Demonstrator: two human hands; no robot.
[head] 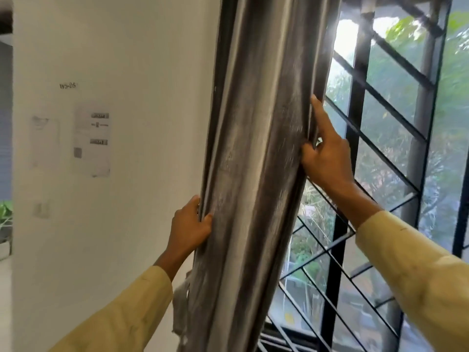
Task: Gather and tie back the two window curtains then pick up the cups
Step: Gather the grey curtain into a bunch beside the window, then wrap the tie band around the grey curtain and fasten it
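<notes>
White wall [127, 59] beside barred window [380, 148]; grey curtain [253, 174] bunched between, left hand [189, 227] and right hand [326, 158] gripping its edges

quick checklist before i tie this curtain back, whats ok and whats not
1. Curtain gathered into one bundle: ok, it hangs as a narrow column of folds.
2. Left hand gripping the wall-side edge: ok, fingers wrapped on the fabric.
3. Right hand holding the window-side edge: ok, though the index finger points up along the fold rather than gripping.
4. Tie-back ready: cannot tell, a pale strip hangs by the curtain's lower left, but its purpose is unclear.
5. Window grille clear of fabric: ok.
6. Second curtain and cups: cannot tell, neither is in view.
</notes>
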